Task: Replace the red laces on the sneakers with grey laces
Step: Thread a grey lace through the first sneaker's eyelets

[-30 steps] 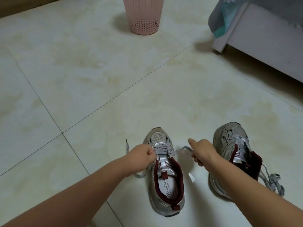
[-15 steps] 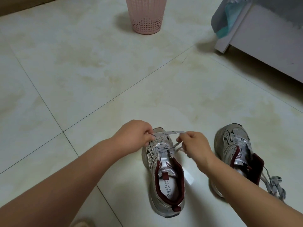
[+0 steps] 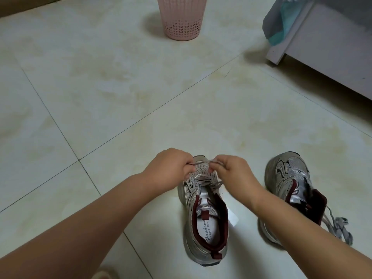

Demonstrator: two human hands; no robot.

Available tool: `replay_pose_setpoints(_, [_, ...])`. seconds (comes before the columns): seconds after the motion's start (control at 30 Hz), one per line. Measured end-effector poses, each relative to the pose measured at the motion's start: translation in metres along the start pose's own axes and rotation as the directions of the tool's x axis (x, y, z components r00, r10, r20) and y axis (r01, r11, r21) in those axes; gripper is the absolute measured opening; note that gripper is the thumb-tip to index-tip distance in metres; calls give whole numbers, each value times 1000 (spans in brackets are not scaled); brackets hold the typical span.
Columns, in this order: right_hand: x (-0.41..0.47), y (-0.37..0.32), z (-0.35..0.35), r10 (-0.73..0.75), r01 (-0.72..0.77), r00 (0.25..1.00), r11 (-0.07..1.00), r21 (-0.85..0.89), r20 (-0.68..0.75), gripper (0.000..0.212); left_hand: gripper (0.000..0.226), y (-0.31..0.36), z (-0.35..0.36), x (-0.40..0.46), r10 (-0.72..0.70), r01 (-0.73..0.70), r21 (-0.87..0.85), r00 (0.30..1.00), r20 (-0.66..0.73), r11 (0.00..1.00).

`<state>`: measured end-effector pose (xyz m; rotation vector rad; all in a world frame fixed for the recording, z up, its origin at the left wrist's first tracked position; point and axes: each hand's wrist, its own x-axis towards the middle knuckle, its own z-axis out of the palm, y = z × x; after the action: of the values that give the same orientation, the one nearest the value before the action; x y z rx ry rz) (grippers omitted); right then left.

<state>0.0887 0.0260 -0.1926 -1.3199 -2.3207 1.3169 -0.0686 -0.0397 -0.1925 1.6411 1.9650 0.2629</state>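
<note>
Two silver sneakers with dark red collars stand on the tiled floor. The left sneaker (image 3: 205,224) sits in front of me with a grey lace (image 3: 203,181) threaded through its lower eyelets. Above its toe, my left hand (image 3: 171,172) and my right hand (image 3: 233,172) each pinch one end of this lace, close together. The right sneaker (image 3: 289,184) stands farther right, partly hidden by my right forearm. Its grey lace (image 3: 340,228) trails loose on the floor beside the heel. No red lace is in sight.
A pink perforated basket (image 3: 182,19) stands at the far middle. A white bed frame (image 3: 326,47) with grey and teal bedding fills the far right corner. Pale floor tiles (image 3: 120,87) stretch out to the left and beyond the shoes.
My hands came in from wide apart at the sides of the left sneaker. They now meet above its toe, bringing the two lace ends together.
</note>
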Motion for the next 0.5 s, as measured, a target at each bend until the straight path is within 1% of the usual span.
replay_pose_setpoints(0.07, [5, 4, -12, 79, -58, 992, 977, 205, -95, 32, 25, -11, 4, -2, -27, 25, 38, 998, 57, 999])
replay_pose_setpoints(0.1, [7, 6, -18, 104, -67, 987, 962, 265, -126, 33, 26, -15, 6, -3, -36, 32, 47, 996, 87, 998])
replay_pose_setpoints(0.13, [9, 6, -23, 114, -71, 983, 957, 280, -141, 34, 27, -18, 8, -5, -40, 35, 44, 992, 117, 998])
replay_pose_setpoints(0.23, [12, 5, -24, 107, -82, 989, 973, 215, -105, 34, 31, -17, 14, -7, -28, 21, 36, 980, 195, 999])
replay_pose_setpoints(0.3, [13, 4, -20, 121, -110, 990, 984, 139, -76, 28, 33, -15, 16, -5, -39, 33, 32, 979, 201, 999])
replay_pose_setpoints(0.33, [14, 3, -18, 134, -128, 990, 986, 108, -49, 18, 32, -14, 16, -4, -60, 65, -23, 979, 196, 998])
replay_pose_setpoints(0.37, [13, 1, -16, 161, -161, 987, 985, 70, -3, 11, 30, -13, 18, -2, -90, 114, -121, 978, 188, 986])
replay_pose_setpoints(0.4, [13, 0, -14, 196, -197, 980, 980, 16, 45, 28, 29, -13, 20, -1, -126, 166, -246, 977, 170, 955])
replay_pose_setpoints(0.43, [12, 1, -12, 212, -210, 975, 977, -45, 65, 48, 30, -12, 23, -1, -169, 214, -383, 975, 147, 899])
replay_pose_setpoints(0.47, [10, 2, -10, 209, -205, 977, 973, -106, 30, 62, 30, -11, 27, -1, -216, 251, -515, 968, 127, 820])
replay_pose_setpoints(0.5, [7, 3, -7, 159, -165, 986, 975, -149, -50, 66, 30, -11, 31, -1, -261, 277, -623, 958, 120, 732])
